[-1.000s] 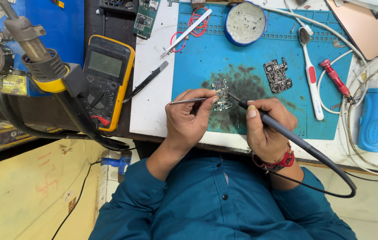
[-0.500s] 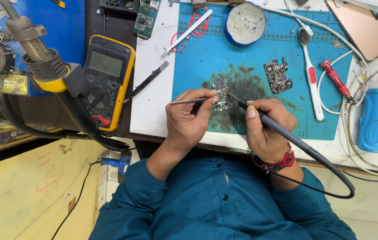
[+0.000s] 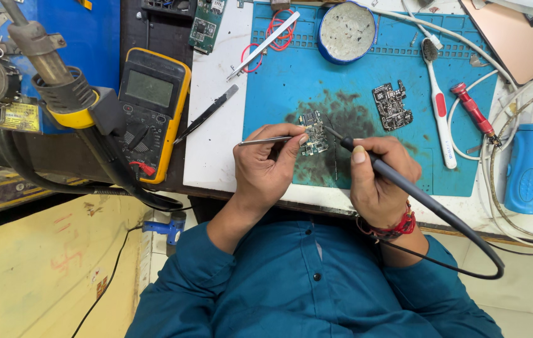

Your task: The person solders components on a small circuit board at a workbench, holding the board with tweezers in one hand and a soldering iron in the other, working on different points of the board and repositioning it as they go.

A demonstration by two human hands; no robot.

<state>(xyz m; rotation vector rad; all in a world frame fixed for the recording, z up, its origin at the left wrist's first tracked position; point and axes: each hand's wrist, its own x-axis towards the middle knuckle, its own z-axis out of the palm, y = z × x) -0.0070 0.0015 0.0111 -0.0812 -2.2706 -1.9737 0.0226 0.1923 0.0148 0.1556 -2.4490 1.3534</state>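
A small circuit board (image 3: 313, 133) lies on the scorched middle of a blue work mat (image 3: 367, 75). My left hand (image 3: 265, 169) grips steel tweezers (image 3: 265, 141) whose tips rest at the board's left edge. My right hand (image 3: 379, 178) holds a grey soldering iron (image 3: 404, 188) like a pen, its thin tip touching the board from the right. The iron's black cable loops down past my right wrist, which wears red thread bands.
A second circuit board (image 3: 392, 105), a round blue tin (image 3: 346, 24), a red-and-white brush (image 3: 439, 106), a red screwdriver (image 3: 472, 110) and a blue tool (image 3: 528, 168) sit on the bench. A yellow multimeter (image 3: 149, 112) and a hot-air nozzle (image 3: 47, 69) stand at left.
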